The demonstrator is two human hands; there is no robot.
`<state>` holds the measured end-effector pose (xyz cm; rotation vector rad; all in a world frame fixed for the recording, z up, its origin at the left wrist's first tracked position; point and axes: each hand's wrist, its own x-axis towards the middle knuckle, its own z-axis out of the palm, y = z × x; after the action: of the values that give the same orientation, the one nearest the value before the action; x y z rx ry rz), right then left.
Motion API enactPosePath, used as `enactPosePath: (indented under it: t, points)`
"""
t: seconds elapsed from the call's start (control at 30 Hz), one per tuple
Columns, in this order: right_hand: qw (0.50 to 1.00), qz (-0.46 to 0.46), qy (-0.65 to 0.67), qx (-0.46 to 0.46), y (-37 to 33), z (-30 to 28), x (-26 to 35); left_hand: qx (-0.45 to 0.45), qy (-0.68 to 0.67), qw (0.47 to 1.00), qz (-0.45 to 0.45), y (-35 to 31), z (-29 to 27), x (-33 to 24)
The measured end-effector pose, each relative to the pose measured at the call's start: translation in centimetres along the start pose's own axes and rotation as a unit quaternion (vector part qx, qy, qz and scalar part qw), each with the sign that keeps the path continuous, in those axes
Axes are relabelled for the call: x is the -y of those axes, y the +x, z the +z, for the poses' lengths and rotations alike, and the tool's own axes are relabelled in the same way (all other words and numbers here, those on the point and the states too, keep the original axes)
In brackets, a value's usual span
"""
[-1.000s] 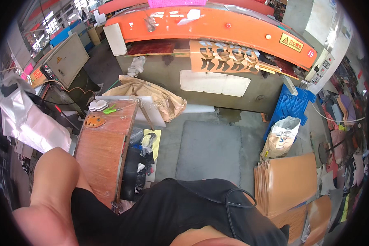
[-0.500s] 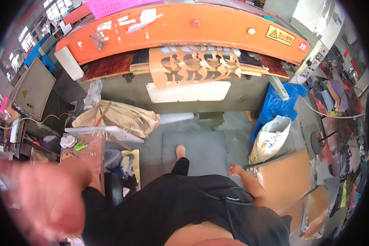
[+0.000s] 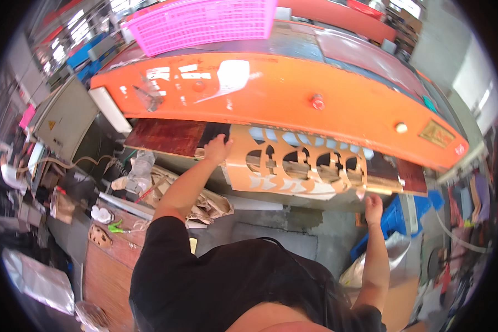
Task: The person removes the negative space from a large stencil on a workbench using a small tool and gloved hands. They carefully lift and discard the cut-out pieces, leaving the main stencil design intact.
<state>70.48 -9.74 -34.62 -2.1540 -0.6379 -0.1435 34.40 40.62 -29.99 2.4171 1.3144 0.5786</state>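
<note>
A tan sheet (image 3: 293, 181) with rows of cut-out holes lies on the boards under an orange press beam (image 3: 271, 91), its near part hanging over the front edge. My left hand (image 3: 218, 148) is at the sheet's left edge, fingers bent and closed on that edge. Close to the sheet's right front corner is my right hand (image 3: 373, 207), its fingers curled; a small pale bit shows beside them, too blurred to name. Dark red board (image 3: 166, 135) shows left of the sheet. Pale pieces show in and behind the cut-outs.
A pink basket (image 3: 205, 27) stands on top of the press. At left are a wooden table (image 3: 108, 271) with a green tool (image 3: 116, 227), and crumpled brown paper (image 3: 213, 203). A blue pallet (image 3: 393, 221) and a white sack (image 3: 384, 254) stand at right.
Both hands have moved forward to the sheet, my left from the lower left and my right from low by my side. The view has come closer to the press; the sheet hangs farther out.
</note>
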Motion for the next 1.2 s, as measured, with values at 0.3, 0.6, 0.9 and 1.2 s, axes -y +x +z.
enactPosePath:
  t: [0.3, 0.6, 0.9, 1.2]
  points:
    - [0.948, -0.178, -0.263, 0.038, 11.1, 1.5, 0.9, -0.12, -0.087, 0.988, 0.042, -2.3, 1.3, -0.7]
    - [0.953, -0.241, -0.181, 0.043, 12.0, 2.1, -1.7, -0.075, -0.026, 0.996, -0.038, -3.7, 0.1, -3.0]
    - [0.972, -0.19, -0.119, 0.075, 6.1, -1.4, -1.9, -0.125, 0.01, 0.988, -0.091, -9.9, -0.6, -3.4]
    - [0.963, -0.243, -0.107, 0.048, -4.5, -6.0, -1.2, -0.203, 0.014, 0.979, -0.029, -20.1, -2.2, -0.7]
